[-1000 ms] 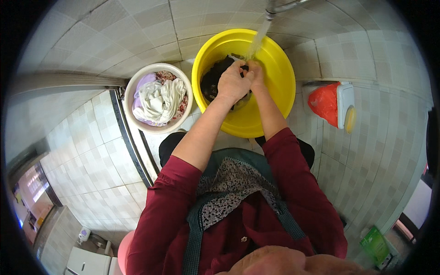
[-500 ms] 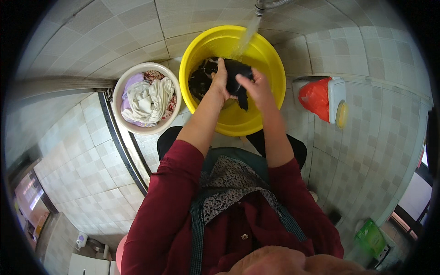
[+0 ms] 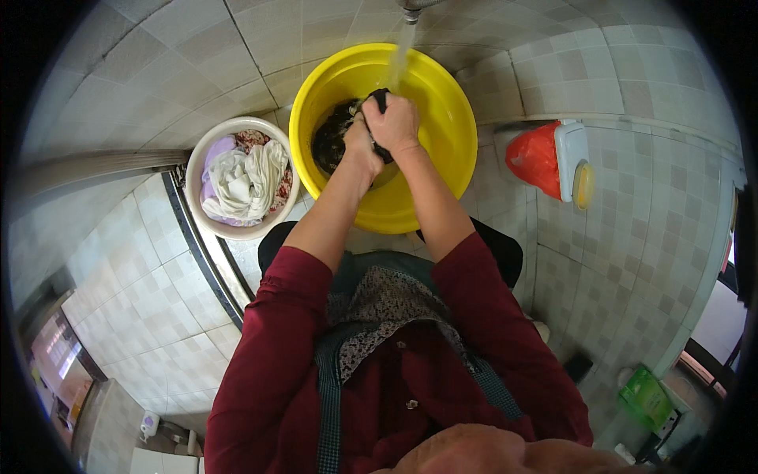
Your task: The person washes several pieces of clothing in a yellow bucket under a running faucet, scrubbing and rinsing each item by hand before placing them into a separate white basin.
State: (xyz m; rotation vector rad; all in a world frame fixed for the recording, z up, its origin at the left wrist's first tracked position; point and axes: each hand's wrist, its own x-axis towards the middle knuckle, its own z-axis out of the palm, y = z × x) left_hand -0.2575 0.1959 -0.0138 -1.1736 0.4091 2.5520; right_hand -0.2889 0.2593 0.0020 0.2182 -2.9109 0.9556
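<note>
Both my hands are together over a big yellow basin (image 3: pixel 454 142), gripping a bunched black cloth (image 3: pixel 382 150). My left hand (image 3: pixel 359 146) is closed on its lower left side, and my right hand (image 3: pixel 395 122) is wrapped round its upper part. More dark wet fabric (image 3: pixel 328 146) lies in the basin, to the left of my hands. From a tap (image 3: pixel 411 14) above the far rim, a stream of water (image 3: pixel 399 59) runs into the basin just beyond my right hand. My fingertips are partly hidden by the cloth and by each other.
Left of the yellow basin stands a pale basin (image 3: pixel 192 186) with white, lilac and red-patterned laundry (image 3: pixel 249 182). A red plastic bag (image 3: pixel 533 158) hangs from a white holder (image 3: pixel 570 150) by the right wall. A green box-shaped thing (image 3: pixel 646 397) sits at the lower right.
My right hand has moved left against my left hand, and the black cloth, spread out before, is now bunched between them. The whole view has shifted slightly.
</note>
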